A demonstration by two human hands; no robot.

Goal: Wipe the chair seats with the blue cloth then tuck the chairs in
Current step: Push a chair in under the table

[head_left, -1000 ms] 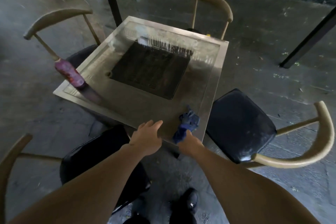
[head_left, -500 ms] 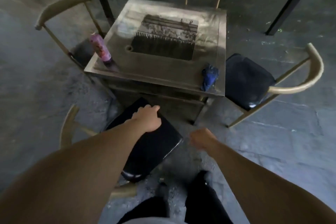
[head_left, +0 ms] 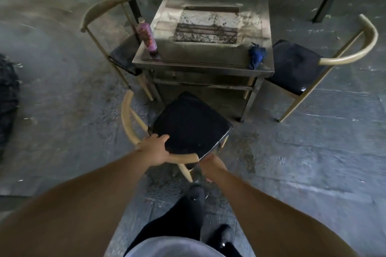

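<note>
Table holds bottle, blue cloth.

No text, brand, number or sign can be read anywhere. The pink bottle at about ten o'clock on the table carries a patterned wrap, but its print is too blurred to make out any letters. The blue cloth at about two o'clock on the table shows no label.
</note>
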